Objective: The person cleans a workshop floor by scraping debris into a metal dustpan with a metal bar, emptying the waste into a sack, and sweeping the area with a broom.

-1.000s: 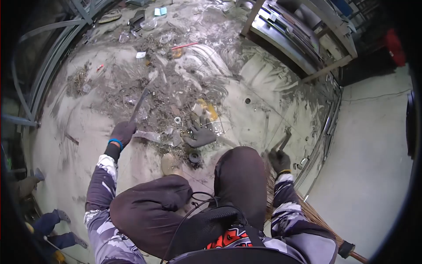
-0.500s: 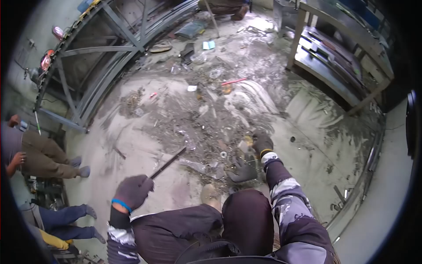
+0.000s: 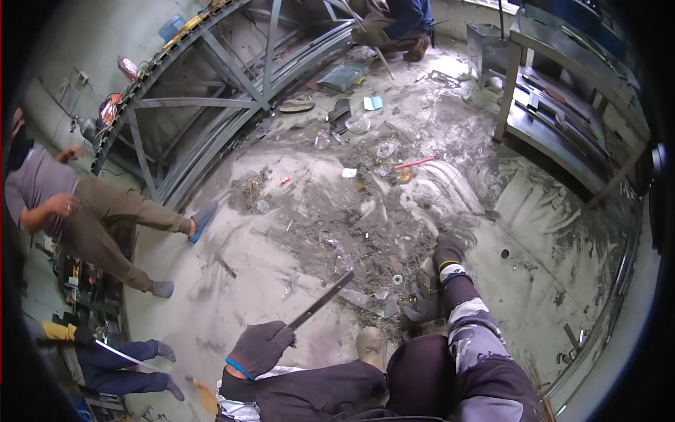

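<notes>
My left hand (image 3: 261, 347), in a dark glove with a blue cuff, is closed around one end of a dark flat metal strip (image 3: 322, 301). The strip points up and right, above the dirty floor. My right hand (image 3: 448, 250), in a dark glove with a yellow cuff, is low over the debris at the end of my outstretched arm. Its fingers face away and are mostly hidden. Just below it lies a dark grey, glove-like piece (image 3: 423, 304). Beside that are crumpled clear plastic (image 3: 373, 302) and a small pale ring (image 3: 398, 279).
Dirt and scraps cover the floor (image 3: 316, 232), including a red stick (image 3: 415, 162). Steel trusses (image 3: 197, 103) stand at left, a metal rack (image 3: 555, 130) at right. One person (image 3: 105, 211) steps in from the left; another (image 3: 126, 366) is below. A third (image 3: 404, 28) crouches at the back.
The view has shifted, so the floor and both my hands appear further right and lower. The person at left has stepped a foot forward. My left hand still holds the strip.
</notes>
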A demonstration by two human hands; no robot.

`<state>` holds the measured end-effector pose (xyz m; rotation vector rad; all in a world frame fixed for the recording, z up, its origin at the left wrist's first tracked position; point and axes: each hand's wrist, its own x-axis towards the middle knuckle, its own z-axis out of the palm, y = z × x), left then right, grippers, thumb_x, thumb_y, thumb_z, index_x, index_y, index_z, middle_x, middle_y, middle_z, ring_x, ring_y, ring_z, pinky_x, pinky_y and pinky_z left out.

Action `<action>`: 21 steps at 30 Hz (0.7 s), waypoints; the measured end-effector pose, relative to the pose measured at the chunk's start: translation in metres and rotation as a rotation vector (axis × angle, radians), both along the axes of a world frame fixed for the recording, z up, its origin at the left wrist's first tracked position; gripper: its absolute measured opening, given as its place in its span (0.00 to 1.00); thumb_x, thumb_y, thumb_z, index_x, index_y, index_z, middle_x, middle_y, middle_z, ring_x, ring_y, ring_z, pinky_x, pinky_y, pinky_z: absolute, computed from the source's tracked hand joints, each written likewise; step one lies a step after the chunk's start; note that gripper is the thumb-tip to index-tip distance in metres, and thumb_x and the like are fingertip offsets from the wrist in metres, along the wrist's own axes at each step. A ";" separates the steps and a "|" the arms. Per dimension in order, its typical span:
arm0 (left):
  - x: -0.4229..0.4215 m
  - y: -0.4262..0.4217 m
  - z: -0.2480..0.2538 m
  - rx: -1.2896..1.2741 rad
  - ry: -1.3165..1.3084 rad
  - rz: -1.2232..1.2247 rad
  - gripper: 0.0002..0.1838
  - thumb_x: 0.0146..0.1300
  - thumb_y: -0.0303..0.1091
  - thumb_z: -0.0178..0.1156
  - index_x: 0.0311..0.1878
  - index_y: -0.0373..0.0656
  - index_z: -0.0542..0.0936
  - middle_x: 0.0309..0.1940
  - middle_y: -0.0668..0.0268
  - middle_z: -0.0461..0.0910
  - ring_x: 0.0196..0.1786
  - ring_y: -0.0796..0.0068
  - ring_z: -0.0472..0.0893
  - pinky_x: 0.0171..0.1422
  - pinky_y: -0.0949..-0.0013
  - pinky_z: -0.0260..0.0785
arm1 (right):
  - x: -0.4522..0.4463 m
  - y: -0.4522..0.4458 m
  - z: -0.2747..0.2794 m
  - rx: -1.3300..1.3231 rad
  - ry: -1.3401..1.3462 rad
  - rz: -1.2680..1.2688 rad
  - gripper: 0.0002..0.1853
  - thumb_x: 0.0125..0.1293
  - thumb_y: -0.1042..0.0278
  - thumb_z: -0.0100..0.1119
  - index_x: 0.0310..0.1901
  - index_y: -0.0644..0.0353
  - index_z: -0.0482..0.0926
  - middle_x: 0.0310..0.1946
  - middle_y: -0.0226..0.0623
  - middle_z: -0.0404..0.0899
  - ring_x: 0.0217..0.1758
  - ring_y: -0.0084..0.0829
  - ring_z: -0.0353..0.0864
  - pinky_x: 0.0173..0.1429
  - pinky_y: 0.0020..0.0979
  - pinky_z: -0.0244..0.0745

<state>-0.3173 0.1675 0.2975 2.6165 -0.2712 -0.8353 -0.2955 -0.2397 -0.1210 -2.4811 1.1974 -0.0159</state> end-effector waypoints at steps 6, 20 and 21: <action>0.003 0.004 -0.008 -0.008 0.024 -0.079 0.18 0.67 0.45 0.51 0.33 0.42 0.82 0.28 0.57 0.80 0.31 0.61 0.79 0.38 0.63 0.70 | 0.005 -0.002 -0.003 -0.058 0.088 0.047 0.15 0.65 0.68 0.48 0.45 0.58 0.83 0.47 0.51 0.81 0.53 0.49 0.80 0.55 0.46 0.76; 0.008 -0.032 0.006 -0.136 -0.089 -0.431 0.18 0.67 0.44 0.50 0.32 0.41 0.81 0.21 0.61 0.76 0.24 0.68 0.77 0.33 0.66 0.68 | -0.039 0.000 0.035 1.180 -0.822 -0.393 0.10 0.55 0.74 0.51 0.35 0.60 0.81 0.25 0.37 0.76 0.27 0.38 0.80 0.31 0.40 0.78; 0.009 -0.034 0.007 -0.147 -0.092 -0.433 0.18 0.67 0.44 0.50 0.32 0.41 0.81 0.21 0.61 0.76 0.24 0.68 0.77 0.33 0.66 0.68 | -0.059 0.006 0.044 1.363 -0.915 -0.420 0.10 0.55 0.76 0.49 0.35 0.61 0.80 0.21 0.33 0.71 0.22 0.32 0.76 0.23 0.37 0.75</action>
